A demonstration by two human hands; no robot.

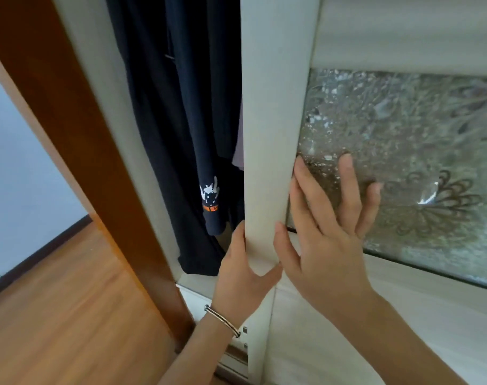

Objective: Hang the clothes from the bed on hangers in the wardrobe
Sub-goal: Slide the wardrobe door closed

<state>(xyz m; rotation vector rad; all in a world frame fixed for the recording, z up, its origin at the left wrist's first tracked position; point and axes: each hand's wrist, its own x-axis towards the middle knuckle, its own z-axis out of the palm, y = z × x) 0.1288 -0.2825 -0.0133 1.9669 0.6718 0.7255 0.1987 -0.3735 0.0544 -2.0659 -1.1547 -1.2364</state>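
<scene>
A white sliding wardrobe door point(267, 112) with a patterned frosted glass panel point(403, 140) fills the right half of the view. My left hand point(242, 270), with a metal bangle on its wrist, grips the door's left edge, thumb on the front face. My right hand point(328, 234) lies flat with fingers spread, partly on the door frame and partly on the glass. Through the narrow gap left of the door hang dark navy clothes point(181, 112), one with a white and orange print near its hem. No hangers or bed are visible.
The wardrobe's white side frame point(117, 129) and a brown wooden post point(70, 120) stand left of the gap. Wooden floor point(70, 315) spreads at the lower left, with a pale wall point(20, 162) and dark skirting behind it. Drawer fronts sit below the opening.
</scene>
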